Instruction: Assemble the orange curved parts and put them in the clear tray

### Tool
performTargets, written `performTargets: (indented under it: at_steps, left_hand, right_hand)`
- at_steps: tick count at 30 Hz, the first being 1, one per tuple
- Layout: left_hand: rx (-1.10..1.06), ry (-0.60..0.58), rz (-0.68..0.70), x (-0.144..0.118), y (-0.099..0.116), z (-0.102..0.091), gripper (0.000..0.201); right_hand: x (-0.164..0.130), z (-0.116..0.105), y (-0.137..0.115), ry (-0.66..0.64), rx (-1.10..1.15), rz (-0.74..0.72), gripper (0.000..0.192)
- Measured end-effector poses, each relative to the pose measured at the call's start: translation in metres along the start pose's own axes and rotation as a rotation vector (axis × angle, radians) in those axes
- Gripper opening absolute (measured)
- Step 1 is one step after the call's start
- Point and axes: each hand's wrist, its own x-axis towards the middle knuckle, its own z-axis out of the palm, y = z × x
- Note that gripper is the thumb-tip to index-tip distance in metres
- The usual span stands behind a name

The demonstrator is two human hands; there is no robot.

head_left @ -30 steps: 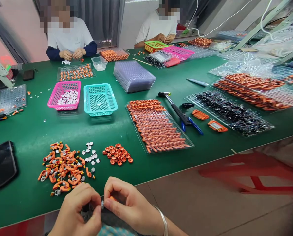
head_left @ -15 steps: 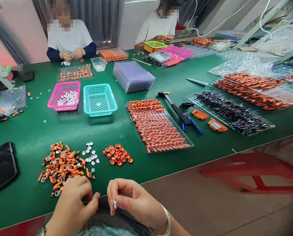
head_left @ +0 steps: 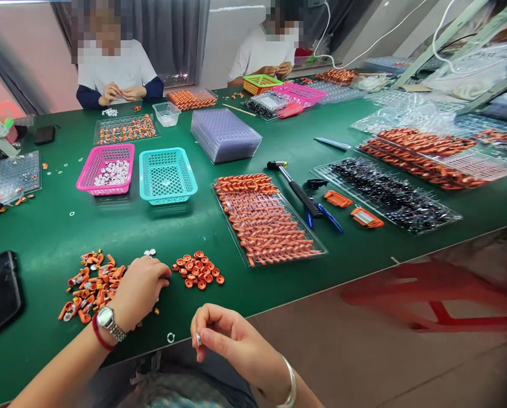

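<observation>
Left hand [head_left: 140,289] stretched out over the green table top [head_left: 45,238], fingers curled down on the little white round discs [head_left: 150,253], between the heap of orange curved clips with silver ends [head_left: 92,283] and the small pile of orange round caps [head_left: 197,270]. Hard to tell if anything is pinched yet, since the fingertips are hidden under the hand.

Right hand [head_left: 230,340] held back off the table edge, close to the body, thumb and first finger pinched shut on a tiny silver metal piece [head_left: 198,339]. Small silver ring [head_left: 170,338] lying on the table just left of that hand, near the edge.

Discs and caps lie forward and left of the right hand, well apart from it. Left hand much nearer, right on top of the discs. Orange clips lying every which way, no single long direction.

No brand, label or writing clear enough to read anywhere. Silver wristwatch [head_left: 107,319] too small to read.
</observation>
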Motion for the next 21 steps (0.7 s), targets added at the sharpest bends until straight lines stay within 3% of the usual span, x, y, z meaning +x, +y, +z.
performTargets:
  at_steps: [13,21]
  left_hand:
    - [0.030,0.056,0.043,-0.003,-0.002,0.005,0.024]
    - [-0.193,0.204,0.091,-0.015,-0.019,0.007,0.016]
  right_hand:
    - [0.023,0.014,0.000,0.159,-0.033,-0.021,0.042]
    - [0.053,0.029,0.008,0.227,0.163,-0.148,0.046]
